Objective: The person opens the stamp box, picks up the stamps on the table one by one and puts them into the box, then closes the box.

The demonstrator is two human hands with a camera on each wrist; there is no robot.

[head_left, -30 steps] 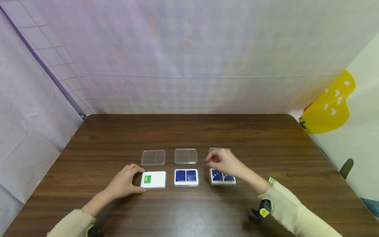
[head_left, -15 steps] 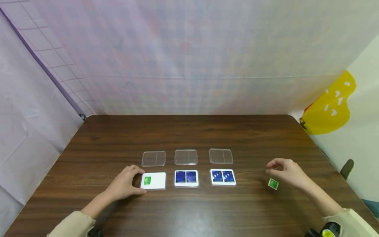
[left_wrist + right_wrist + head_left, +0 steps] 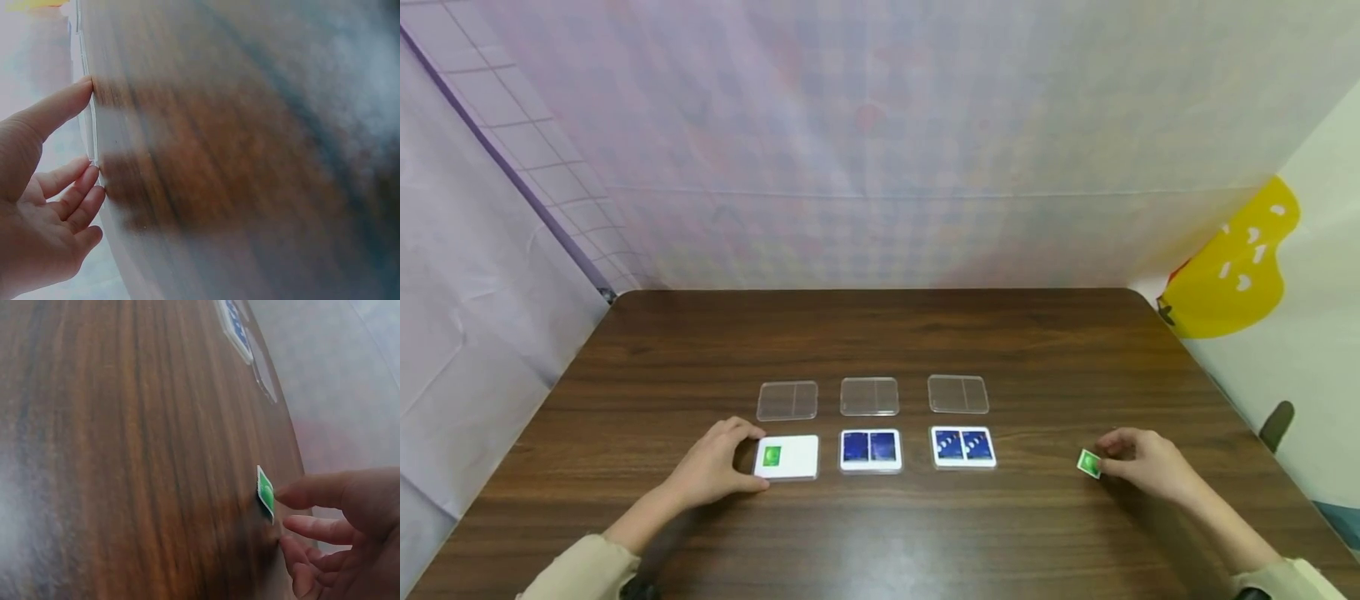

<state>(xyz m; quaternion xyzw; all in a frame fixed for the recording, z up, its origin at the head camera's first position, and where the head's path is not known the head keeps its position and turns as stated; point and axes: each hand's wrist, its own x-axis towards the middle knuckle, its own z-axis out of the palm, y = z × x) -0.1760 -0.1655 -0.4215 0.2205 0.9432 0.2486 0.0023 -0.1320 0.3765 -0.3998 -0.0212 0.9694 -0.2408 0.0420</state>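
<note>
In the head view my left hand (image 3: 718, 467) holds the left flat clear case (image 3: 796, 457) at its left end, thumb on the near edge and fingertips on the far edge. A white insert in that case bears one small green stamp (image 3: 772, 456) on its left half. Far to the right, a second green stamp (image 3: 1088, 463) with a white border lies on the table. My right hand (image 3: 1150, 467) reaches it, thumb tip at its right edge. In the right wrist view the thumb meets this loose stamp (image 3: 265, 494), while the other fingers lie beside it, loosely bent.
Two more flat cases, a middle one (image 3: 871, 466) and a right one (image 3: 964, 461), hold paired blue stamps on white inserts. Behind the row lie three clear lids: left (image 3: 786, 401), middle (image 3: 868, 396), right (image 3: 957, 394). The brown table (image 3: 880, 333) ends at a curtain.
My right hand has moved from above the right case over to the right, then down to the loose green stamp. My left hand has stayed on the left case.
</note>
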